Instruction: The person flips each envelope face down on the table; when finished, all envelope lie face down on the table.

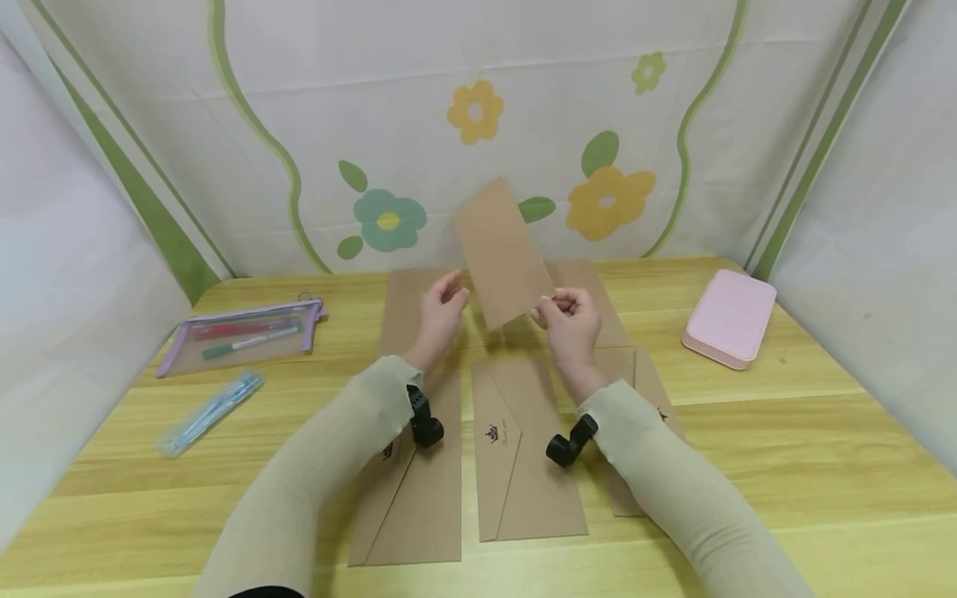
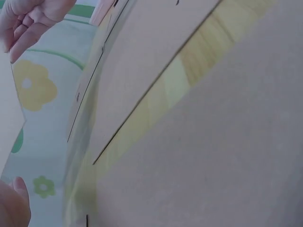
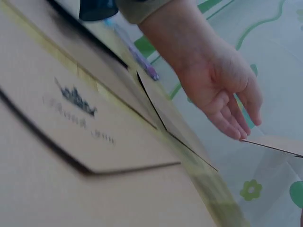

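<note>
My right hand (image 1: 574, 325) pinches a brown paper envelope (image 1: 501, 249) by its lower right corner. The envelope is raised and tilted above the table, its plain face towards me. My left hand (image 1: 439, 316) is at the envelope's left side, fingers loosely bent. In the right wrist view the left hand's fingertips (image 3: 240, 136) are right at the envelope's edge, with the thumb apart. Below lie more brown envelopes: a middle one (image 1: 549, 490) with a crown and "Thank you" print, a left one (image 1: 426, 515) and a right one (image 1: 654, 386) partly under my arm.
Further brown envelopes lie at the back, one left (image 1: 401, 303) and one right (image 1: 598, 303). On the left are a clear purple-edged zip pouch (image 1: 262, 353) with pens and a clear packet of blue pens (image 1: 213, 415). A pink case (image 1: 733, 316) sits at right. A flowered curtain (image 1: 321, 100) hangs behind.
</note>
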Tool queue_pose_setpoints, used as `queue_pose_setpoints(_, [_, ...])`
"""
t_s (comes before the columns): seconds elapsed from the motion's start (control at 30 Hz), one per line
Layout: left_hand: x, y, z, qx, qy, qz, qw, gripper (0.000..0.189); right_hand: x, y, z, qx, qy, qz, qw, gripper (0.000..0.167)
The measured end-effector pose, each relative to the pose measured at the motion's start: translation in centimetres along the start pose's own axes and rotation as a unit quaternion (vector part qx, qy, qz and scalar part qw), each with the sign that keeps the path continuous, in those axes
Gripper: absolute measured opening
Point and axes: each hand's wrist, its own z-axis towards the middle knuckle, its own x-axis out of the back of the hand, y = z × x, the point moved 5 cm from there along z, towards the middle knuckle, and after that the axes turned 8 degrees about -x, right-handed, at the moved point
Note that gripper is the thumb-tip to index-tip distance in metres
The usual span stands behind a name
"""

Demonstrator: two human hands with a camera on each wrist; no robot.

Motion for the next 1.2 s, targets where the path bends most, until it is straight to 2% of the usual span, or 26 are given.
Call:
queue_pose_setpoints(0.13, [-0.4,-0.5,0.0,0.019,-0.006,-0.049,0.9986,0.046,-0.1,0.8,0.0,-0.042,0.009,0.069,0.9967,0.024])
queue_pose_setpoints(0.23, [-0.6,-0.8,-0.1,0.03,-0.007,-0.074,0.9968,0.047,0.0,1.3,-0.1,-0.065,0.011,0.096,0.9932,0.024])
queue_pose_setpoints(0.43, [-0.9,-1.0,-0.4,0.034,-0.004,-0.057,0.9978,0.045,0.2,1.8,-0.5,-0.097,0.01,0.102,0.9899,0.022])
queue_pose_setpoints(0.7, [-0.7,-1.0,-0.3,0.037,-0.008,-0.025,0.999,0.043,0.4,2.2,-0.5,-0.113,0.002,0.099,0.9886,0.025])
queue_pose_setpoints(0.8, [-0.4,-1.1,0.0,0.039,-0.01,-0.007,0.9992,0.043,0.6,2.4,-0.3,-0.131,-0.021,0.056,0.9896,0.039])
queue_pose_setpoints(0.93, [-0.2,-1.3,0.1,0.044,-0.027,0.024,0.9984,0.045,1.1,2.5,0.2,-0.155,-0.07,-0.048,0.9843,0.055])
queue_pose_setpoints(1.07, [0.3,-1.7,-0.1,0.067,-0.067,0.066,0.9933,0.049,1.5,2.3,0.6,-0.159,-0.104,-0.162,0.9683,0.056])
queue_pose_setpoints(1.2, [0.6,-2.4,-0.3,0.107,-0.11,0.099,0.9832,0.053,1.9,2.6,0.7,-0.17,-0.117,-0.263,0.9426,0.055])
